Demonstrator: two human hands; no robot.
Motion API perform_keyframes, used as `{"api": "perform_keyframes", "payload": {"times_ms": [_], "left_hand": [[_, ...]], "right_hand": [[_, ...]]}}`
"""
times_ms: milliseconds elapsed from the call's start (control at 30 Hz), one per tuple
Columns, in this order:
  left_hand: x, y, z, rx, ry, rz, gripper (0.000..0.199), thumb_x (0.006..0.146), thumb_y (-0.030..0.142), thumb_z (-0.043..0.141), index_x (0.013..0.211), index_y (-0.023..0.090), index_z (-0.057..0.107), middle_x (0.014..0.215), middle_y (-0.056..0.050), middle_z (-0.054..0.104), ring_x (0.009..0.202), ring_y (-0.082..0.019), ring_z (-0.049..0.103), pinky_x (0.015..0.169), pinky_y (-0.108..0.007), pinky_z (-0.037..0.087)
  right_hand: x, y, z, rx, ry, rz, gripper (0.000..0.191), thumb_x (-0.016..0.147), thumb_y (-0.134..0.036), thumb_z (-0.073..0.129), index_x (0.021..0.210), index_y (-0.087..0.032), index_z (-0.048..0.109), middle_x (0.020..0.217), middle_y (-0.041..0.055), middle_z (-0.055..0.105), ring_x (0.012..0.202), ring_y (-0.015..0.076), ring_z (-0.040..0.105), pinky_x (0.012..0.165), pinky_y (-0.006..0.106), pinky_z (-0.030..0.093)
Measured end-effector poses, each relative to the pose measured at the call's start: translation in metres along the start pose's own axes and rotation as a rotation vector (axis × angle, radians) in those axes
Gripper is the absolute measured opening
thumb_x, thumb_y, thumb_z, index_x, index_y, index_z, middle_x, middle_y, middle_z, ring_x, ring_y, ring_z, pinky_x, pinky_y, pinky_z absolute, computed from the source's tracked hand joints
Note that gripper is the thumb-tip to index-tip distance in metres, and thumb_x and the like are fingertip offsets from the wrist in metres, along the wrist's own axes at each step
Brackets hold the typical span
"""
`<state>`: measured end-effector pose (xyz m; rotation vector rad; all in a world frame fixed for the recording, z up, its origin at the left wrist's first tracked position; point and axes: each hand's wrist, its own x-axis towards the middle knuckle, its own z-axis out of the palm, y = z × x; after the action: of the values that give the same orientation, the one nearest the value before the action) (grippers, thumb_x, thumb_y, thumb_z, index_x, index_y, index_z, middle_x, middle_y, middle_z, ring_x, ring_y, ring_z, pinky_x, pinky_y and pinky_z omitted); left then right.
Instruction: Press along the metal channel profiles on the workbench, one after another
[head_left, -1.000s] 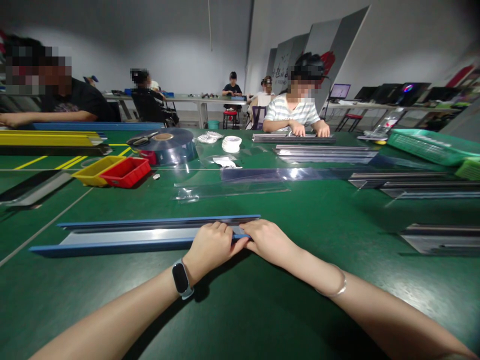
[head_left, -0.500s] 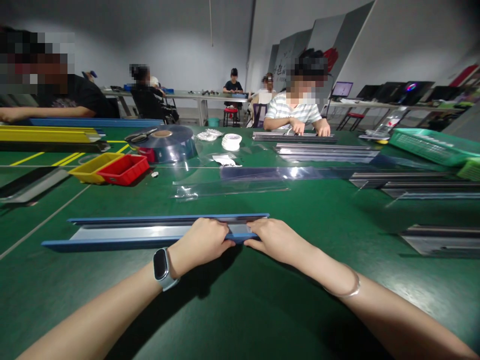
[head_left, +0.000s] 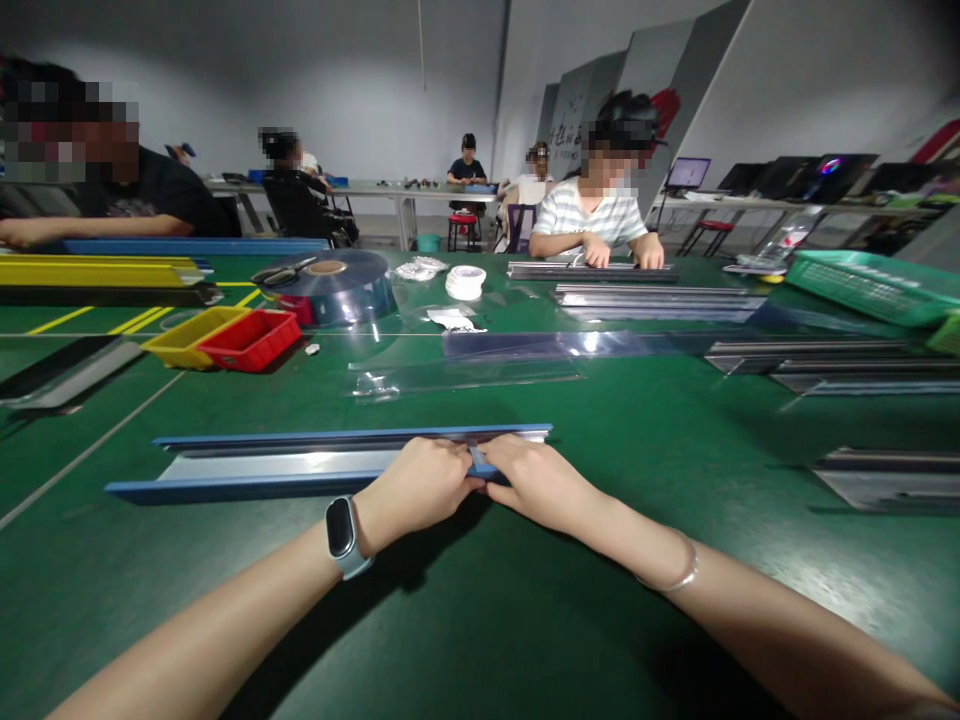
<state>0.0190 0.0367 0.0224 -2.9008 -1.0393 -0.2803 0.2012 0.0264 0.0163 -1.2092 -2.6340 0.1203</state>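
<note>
Over the blue channel (head_left: 277, 475), left hand (head_left: 424, 482) and right hand (head_left: 536, 480) angle inward.

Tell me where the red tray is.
In the head view, the red tray is on the left, beside the yellow tray, nearer than the film roll.

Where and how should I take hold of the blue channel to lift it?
I'd pinch the near wall of the blue channel from the near side, around mid-length, left of the left hand: thumb outside, fingers in the trough. It lies open side up with raised long walls, and both hands crowd its right part. Being long, it may tip, so a second grip further along seems wise.
</note>
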Motion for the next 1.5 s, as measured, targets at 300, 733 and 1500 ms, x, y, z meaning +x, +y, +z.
{"api": "perform_keyframes", "payload": {"times_ms": [300,733,1500], "left_hand": [[-0.003,0.003,0.005,0.033,0.087,-0.018,0.025,0.084,0.033,0.041,0.087,0.014,0.056,0.082,-0.007,0.061,0.079,-0.019,0.056,0.070,-0.031,0.043],[-0.010,-0.010,0.018,0.218,0.227,-0.194,0.047,0.083,0.051,0.036,0.067,0.013,0.058,0.064,-0.008,0.059,0.065,-0.020,0.055,0.061,-0.032,0.039],[-0.006,-0.014,0.017,0.179,0.206,-0.086,0.051,0.083,0.053,0.034,0.063,0.012,0.058,0.065,-0.007,0.057,0.067,-0.017,0.054,0.061,-0.029,0.039]], "right_hand": [[-0.002,0.009,0.007,-0.010,0.078,-0.035,0.030,0.078,-0.033,0.049,0.103,-0.015,0.054,0.098,0.0076,0.060,0.097,0.0180,0.052,0.083,0.030,0.040],[-0.001,0.034,0.013,-0.142,0.237,0.165,0.042,0.089,-0.045,0.030,0.087,-0.020,0.064,0.085,0.0023,0.066,0.082,0.0126,0.059,0.067,0.021,0.035],[0.006,0.021,0.023,-0.272,0.370,0.208,0.042,0.089,-0.029,0.030,0.060,-0.014,0.057,0.058,0.0050,0.058,0.058,0.0121,0.052,0.056,0.026,0.026]]}}
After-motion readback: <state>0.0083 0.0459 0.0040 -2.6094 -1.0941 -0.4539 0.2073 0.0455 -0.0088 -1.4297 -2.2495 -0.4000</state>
